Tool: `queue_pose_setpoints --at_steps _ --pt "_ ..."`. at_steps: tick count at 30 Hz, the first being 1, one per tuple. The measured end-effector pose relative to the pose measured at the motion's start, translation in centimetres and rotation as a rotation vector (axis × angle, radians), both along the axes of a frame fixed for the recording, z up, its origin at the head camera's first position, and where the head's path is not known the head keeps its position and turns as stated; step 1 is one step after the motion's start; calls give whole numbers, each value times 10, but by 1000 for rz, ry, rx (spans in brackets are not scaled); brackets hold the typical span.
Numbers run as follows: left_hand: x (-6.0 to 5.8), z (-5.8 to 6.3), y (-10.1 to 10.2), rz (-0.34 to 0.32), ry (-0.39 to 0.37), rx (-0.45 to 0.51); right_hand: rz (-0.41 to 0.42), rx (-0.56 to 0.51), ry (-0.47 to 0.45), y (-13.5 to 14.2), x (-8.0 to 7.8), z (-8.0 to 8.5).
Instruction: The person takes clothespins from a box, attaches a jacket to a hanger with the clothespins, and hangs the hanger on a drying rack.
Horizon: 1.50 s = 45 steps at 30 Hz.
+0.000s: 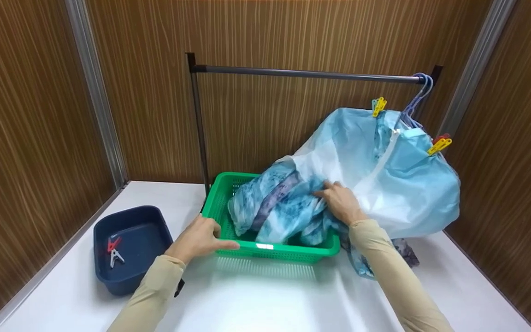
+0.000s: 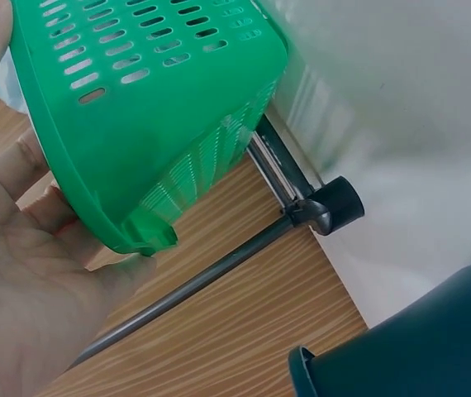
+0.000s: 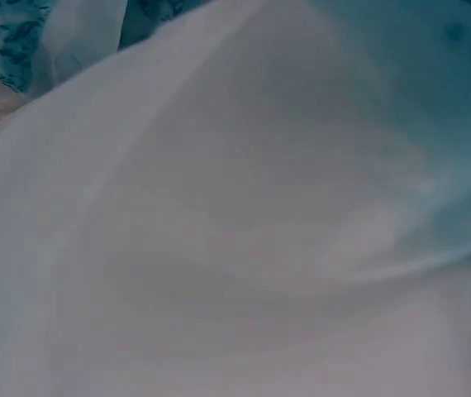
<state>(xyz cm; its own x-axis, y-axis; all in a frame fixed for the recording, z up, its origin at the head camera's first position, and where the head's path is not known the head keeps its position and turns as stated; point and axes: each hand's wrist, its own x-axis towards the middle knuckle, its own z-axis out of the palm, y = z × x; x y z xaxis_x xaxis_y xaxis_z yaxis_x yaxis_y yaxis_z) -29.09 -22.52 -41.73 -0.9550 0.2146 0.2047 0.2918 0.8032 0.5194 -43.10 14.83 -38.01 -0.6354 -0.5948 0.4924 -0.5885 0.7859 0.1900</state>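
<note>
A green plastic basket (image 1: 274,249) stands on the table, its left front corner held by my left hand (image 1: 198,240), with the thumb along the front rim. In the left wrist view, fingers (image 2: 21,165) wrap the rim of the basket (image 2: 136,149). My right hand (image 1: 341,200) grips a fold of a blue-and-white tie-dye garment (image 1: 284,198), the fingertips partly sunk in the cloth. Part of this garment lies bunched in the basket; the rest rises to a purple hanger (image 1: 413,108). Pale cloth (image 3: 219,215) fills the right wrist view and hides that hand.
The hanger hooks on the right end of a dark metal rack (image 1: 311,73). Yellow clothespins (image 1: 439,146) clip the garment's top. At left, a navy tub (image 1: 132,214) holds a red clothespin (image 1: 113,244) and a white one (image 1: 116,258). Wood-grain walls enclose the white table (image 1: 265,304).
</note>
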Motion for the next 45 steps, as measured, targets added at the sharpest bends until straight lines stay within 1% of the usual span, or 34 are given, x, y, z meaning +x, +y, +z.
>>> queue_pose_setpoints --at_steps 3,7,11,13,15,18,21,26,30,32,36,40,43,45 --pt "0 0 -1 6 -2 1 -1 -129 64 15 -4 9" --pt "1 0 -4 17 -5 1 -68 -266 154 38 -7 20" --pt "1 0 -7 25 -11 -1 -128 -343 229 59 -8 26" --pt "1 0 -8 35 -23 -2 -148 -365 245 68 -8 27" --pt "0 1 -9 43 -36 2 -168 -384 241 77 -8 26" --pt "0 1 -12 47 -44 0 -206 -380 191 89 -6 20" --pt "0 1 -14 49 -38 -4 -240 -324 105 97 -4 10" --pt "0 1 -16 53 -37 5 -254 -210 -107 100 1 -6" --pt "0 0 -16 50 -44 2 -251 -164 -280 95 6 -14" --pt "0 0 -16 51 -43 1 -231 -157 -341 90 8 -16" --pt "0 -1 -16 49 -30 0 -158 -178 -389 82 13 -15" --pt "1 -2 -16 48 -26 -1 -40 -213 -408 73 22 -11" --pt "1 -2 -16 48 -29 -1 43 -209 -399 63 29 -9" --pt "1 -1 -16 53 -30 0 68 -191 -376 54 34 -9"
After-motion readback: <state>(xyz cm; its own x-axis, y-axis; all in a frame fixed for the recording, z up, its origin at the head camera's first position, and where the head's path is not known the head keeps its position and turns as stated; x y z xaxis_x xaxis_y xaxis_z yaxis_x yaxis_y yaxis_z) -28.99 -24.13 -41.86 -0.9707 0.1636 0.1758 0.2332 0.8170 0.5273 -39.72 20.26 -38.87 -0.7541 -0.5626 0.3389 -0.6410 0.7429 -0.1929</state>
